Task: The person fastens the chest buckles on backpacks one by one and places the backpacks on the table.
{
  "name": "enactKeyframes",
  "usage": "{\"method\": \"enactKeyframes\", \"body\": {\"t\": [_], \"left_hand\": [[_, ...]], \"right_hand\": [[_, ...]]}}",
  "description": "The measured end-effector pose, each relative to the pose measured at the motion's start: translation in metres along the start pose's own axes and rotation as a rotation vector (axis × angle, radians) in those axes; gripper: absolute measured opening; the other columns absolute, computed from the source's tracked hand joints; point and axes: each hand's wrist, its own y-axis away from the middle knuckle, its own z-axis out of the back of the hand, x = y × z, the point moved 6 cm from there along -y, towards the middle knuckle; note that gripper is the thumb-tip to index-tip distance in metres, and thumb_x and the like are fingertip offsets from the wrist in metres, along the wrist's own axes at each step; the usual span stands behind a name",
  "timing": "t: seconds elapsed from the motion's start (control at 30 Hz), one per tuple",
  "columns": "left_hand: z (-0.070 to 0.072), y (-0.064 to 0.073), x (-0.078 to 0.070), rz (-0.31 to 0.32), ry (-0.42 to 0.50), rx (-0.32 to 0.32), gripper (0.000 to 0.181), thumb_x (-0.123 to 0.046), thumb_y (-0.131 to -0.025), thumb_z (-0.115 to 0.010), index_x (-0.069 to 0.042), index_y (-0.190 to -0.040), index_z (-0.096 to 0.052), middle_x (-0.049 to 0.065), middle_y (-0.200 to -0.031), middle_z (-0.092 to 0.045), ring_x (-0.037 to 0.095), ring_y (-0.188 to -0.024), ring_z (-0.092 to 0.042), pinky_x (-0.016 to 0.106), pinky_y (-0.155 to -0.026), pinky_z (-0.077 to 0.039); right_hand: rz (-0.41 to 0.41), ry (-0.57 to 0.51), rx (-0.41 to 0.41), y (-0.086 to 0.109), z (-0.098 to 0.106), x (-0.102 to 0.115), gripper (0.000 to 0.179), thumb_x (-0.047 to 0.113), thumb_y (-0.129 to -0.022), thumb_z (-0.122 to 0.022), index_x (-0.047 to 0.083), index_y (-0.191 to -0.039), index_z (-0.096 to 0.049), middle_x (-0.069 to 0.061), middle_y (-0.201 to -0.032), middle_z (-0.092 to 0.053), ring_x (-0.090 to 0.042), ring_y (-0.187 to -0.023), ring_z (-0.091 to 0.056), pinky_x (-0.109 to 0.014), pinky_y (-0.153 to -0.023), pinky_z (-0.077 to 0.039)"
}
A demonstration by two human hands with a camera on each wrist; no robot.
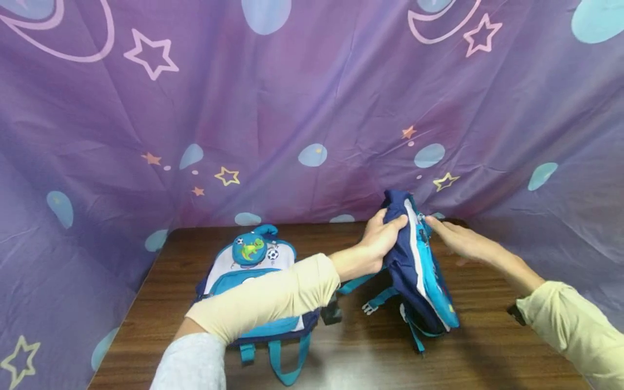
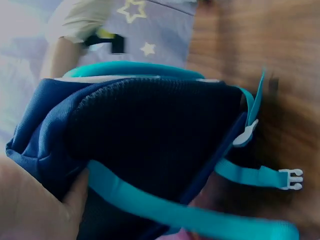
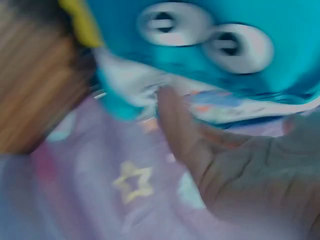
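Observation:
A navy and teal children's backpack [image 1: 402,254] stands tilted on its edge at the right of the table. My left hand [image 1: 380,238] grips its upper side, thumb over the navy fabric. In the left wrist view, the dark back panel [image 2: 150,125] and a teal strap [image 2: 165,210] lie in front of that hand. My right hand [image 1: 460,241] is by the teal front near the top, its fingers extended. The blurred right wrist view shows the right hand [image 3: 240,165] at the white printed band below two cartoon eyes [image 3: 175,22]; whether it touches is unclear.
A second backpack [image 1: 219,254], white and teal with a dinosaur badge [image 1: 251,249], lies flat at the left, partly behind my left forearm. A loose strap with a white buckle [image 1: 369,309] hangs onto the wooden table [image 1: 161,303]. Purple star-patterned cloth [image 1: 312,108] hangs behind.

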Motion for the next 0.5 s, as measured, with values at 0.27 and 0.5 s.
{"method": "enactKeyframes", "body": {"t": [0.27,0.5], "left_hand": [[-0.011,-0.005,-0.036,-0.032,-0.239,0.008,0.039,-0.024,-0.091,-0.069,-0.013,-0.128,-0.063,0.002,-0.112,-0.069,0.014,-0.094,-0.061,0.029,-0.09,-0.051],[-0.031,0.005,-0.044,-0.018,-0.433,0.192,0.04,-0.032,-0.082,-0.065,-0.012,-0.116,-0.066,-0.007,-0.115,-0.063,0.011,-0.103,-0.056,0.028,-0.095,-0.046]], "right_hand": [[-0.001,-0.357,0.272,0.002,0.009,0.069,0.105,0.081,-0.089,-0.004,0.004,-0.157,0.016,-0.045,-0.152,-0.02,-0.056,-0.126,-0.049,-0.059,-0.09,-0.054],[0.045,-0.462,0.271,0.005,0.021,0.081,0.102,0.076,-0.094,-0.018,-0.003,-0.157,-0.007,-0.031,-0.158,-0.025,-0.047,-0.139,-0.039,-0.057,-0.1,-0.049]]}}
